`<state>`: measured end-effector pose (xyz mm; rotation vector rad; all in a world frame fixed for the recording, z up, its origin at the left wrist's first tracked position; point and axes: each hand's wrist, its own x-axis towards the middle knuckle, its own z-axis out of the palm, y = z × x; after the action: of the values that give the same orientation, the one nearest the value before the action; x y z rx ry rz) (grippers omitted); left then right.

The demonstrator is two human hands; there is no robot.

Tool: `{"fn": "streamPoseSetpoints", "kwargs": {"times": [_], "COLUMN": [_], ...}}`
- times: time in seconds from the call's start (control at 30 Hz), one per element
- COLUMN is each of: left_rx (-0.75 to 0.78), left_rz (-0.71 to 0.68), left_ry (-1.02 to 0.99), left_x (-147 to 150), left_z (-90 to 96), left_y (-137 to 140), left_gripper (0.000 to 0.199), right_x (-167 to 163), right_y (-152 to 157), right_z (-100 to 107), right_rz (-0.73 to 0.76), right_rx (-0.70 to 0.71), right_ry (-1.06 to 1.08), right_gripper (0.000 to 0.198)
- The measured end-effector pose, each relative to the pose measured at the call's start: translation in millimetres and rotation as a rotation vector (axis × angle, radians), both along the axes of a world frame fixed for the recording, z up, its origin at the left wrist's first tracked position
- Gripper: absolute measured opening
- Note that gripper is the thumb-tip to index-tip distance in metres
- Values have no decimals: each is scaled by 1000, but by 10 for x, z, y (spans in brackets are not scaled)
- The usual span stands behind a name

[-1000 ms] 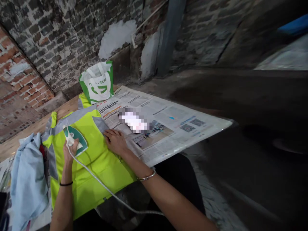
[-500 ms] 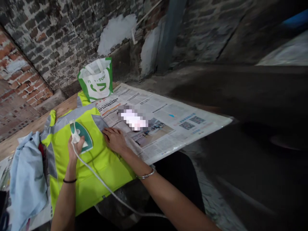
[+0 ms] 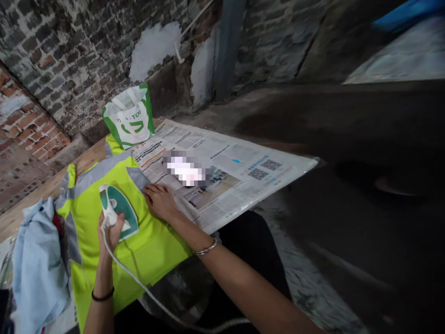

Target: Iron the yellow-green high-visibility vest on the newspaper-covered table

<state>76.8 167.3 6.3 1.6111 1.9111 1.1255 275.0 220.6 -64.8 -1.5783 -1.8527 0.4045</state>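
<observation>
A white and teal clothes iron (image 3: 121, 211) rests on a bright yellow garment with grey bands (image 3: 153, 253), laid out across the table. My left hand (image 3: 111, 229) is wrapped round the iron's handle, and a white cord (image 3: 142, 285) trails from it towards me. My right hand (image 3: 160, 200) lies on the garment's right edge by a grey band, fingers stretched out, holding nothing. Just beyond that hand a phone with a blurred, bright screen (image 3: 186, 169) lies on the newspaper.
Newspaper under clear plastic (image 3: 222, 204) covers the right part of the table. A green and white bag (image 3: 130, 118) stands at the back. Light blue cloth (image 3: 40, 264) hangs at the left, and a brick wall (image 3: 79, 55) rises behind.
The iron in my left hand has moved slightly towards me over the yellow garment. My right hand stays at the garment's edge. The whole view has shifted a little.
</observation>
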Motion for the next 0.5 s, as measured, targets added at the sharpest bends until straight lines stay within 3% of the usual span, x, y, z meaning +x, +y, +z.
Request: {"fn": "streamPoseSetpoints", "kwargs": {"times": [0.1, 0.17, 0.5], "left_rx": [32, 51, 7], "left_rz": [-23, -35, 27], "left_ry": [77, 102, -2], "left_x": [17, 70, 311], "left_z": [-65, -58, 175], "left_y": [-205, -168, 982], "left_gripper": [32, 26, 29], "right_x": [-5, -4, 14], "right_y": [2, -2, 3], "right_z": [-40, -63, -13], "right_rz": [-5, -9, 12], "right_rx": [18, 21, -20], "right_ry": [-5, -6, -6], "right_gripper": [38, 38, 40]}}
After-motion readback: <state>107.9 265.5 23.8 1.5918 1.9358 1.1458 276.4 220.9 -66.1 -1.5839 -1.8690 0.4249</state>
